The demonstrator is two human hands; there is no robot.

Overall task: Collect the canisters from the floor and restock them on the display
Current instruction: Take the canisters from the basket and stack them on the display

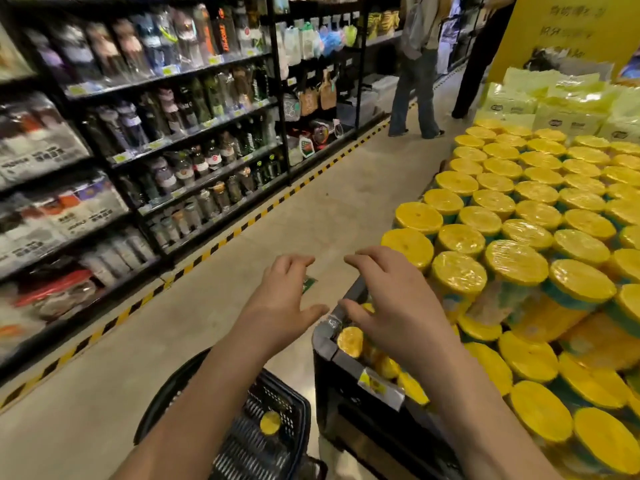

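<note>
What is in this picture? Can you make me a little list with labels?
place: shop aisle beside shelves of bottles
left hand: open, fingers spread, holding nothing
right hand: open, above the black crate
display: rows of yellow-lidded canisters
basket: black, on the floor, one canister inside
other person: standing farther down the aisle

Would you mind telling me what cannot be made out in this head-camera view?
Head view only:
- Black plastic mesh basket: the left forearm crosses it; one yellow lid shows, and the rest of its contents are hidden.
- Black plastic crate: the right hand covers most of the yellow-lidded canisters inside.
- Yellow sign: writing blurred, cut by the top edge.
- Shelf price labels: too small to read.
</note>
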